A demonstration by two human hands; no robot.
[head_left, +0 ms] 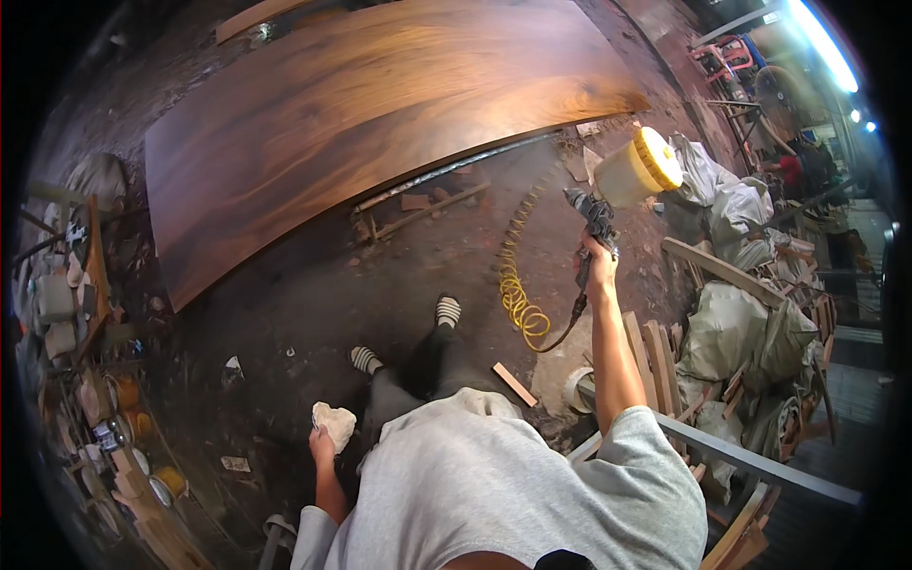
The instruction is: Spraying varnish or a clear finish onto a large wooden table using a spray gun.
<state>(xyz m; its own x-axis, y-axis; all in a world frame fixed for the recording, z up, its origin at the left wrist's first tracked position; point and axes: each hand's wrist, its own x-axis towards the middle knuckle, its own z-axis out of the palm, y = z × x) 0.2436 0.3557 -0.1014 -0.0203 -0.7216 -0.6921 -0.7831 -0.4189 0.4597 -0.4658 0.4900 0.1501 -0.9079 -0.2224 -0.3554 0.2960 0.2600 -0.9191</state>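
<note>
Above a dark floor point(304, 318), a pale wad point(335, 425) and a spray gun point(598, 218)

Across the upper left and middle spans a wood-grained panel point(380, 128). Below it, the left hand point(323, 443) has its grip closed around the crumpled wad. A coiled yellow hose point(514, 293) comes next. Then the right hand point(599, 266), grip wrapped around the spray gun, holds it up apart from the panel's near edge. Light sacks point(727, 323) lie farthest right.

Dark, littered floor point(304, 313); pale sacks point(727, 328) and planks point(724, 272) heaped at right, containers point(142, 426) crowding the left, a bright tube light point(825, 46) at upper right.
</note>
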